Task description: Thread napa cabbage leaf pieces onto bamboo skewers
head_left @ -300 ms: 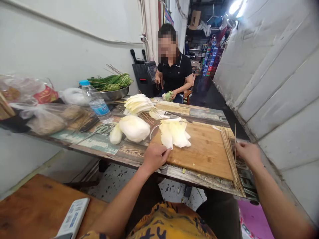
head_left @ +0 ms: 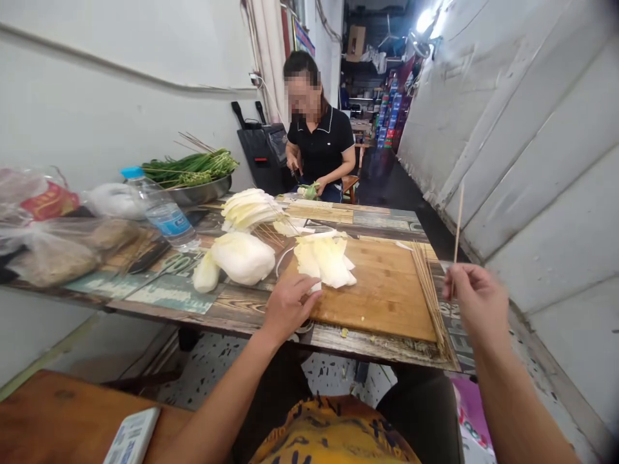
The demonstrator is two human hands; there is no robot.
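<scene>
While nearly upright in the right hand's closed grip, a skewer; in left hand's pinch, cabbage leaf.

The right hand has raised the bamboo skewer higher. The left hand has extended its fingers over the napa cabbage leaf's near end.

Pale yellow-white cabbage leaves overlap on the board, a thin skewer held nearly upright.

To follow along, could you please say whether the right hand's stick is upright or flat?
Upright: the stick stands nearly vertical above the right hand.
</scene>
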